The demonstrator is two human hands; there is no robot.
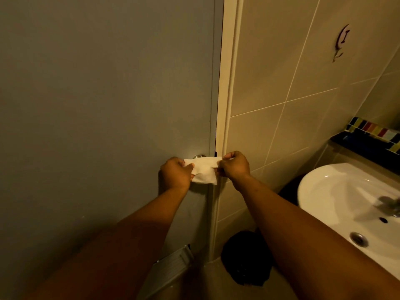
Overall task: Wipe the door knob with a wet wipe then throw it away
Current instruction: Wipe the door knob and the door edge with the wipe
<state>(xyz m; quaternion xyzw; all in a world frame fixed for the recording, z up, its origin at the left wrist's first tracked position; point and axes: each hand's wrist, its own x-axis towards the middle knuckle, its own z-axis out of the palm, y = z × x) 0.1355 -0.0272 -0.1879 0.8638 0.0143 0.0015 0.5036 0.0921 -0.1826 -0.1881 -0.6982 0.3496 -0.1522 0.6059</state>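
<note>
A white wet wipe [204, 169] is stretched out between both hands in front of the grey door [108, 105]. My left hand [175, 174] pinches its left edge and my right hand [234, 165] pinches its right edge. The metal door knob [199, 156] is mostly hidden behind the wipe; only its shiny top shows just above the wipe's upper edge. I cannot tell whether the wipe touches the knob.
A black bin bag [246, 258] sits on the floor below, by the cream door frame [225, 105]. A white sink [350, 204] with a tap [389, 205] stands at the right. A hook [342, 42] hangs on the tiled wall. A door vent [173, 265] is at the door's bottom.
</note>
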